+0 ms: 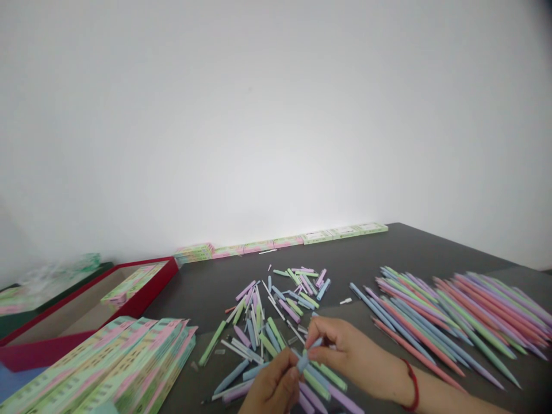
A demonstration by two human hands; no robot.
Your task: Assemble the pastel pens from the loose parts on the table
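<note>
My left hand (272, 384) and my right hand (349, 352) meet low in the middle, their fingers pinched. Between them is a light blue pen part (303, 362), gripped from both sides; the fingers hide some of it. A red bracelet (411, 384) circles my right wrist. Under and around my hands lies a loose heap of pen parts (271, 339): purple, green and blue barrels and caps, and thin white refills. To the right of my right hand, many slim pastel pens (431, 328) in blue, pink, green and purple are piled side by side.
At the front left lie stacked pink-and-green printed boxes (125, 362). Behind them is a red open box (155, 287) with similar packs inside, beside a dark green box (34, 316). Flat packs (276, 244) line the wall edge of the dark table (336, 259).
</note>
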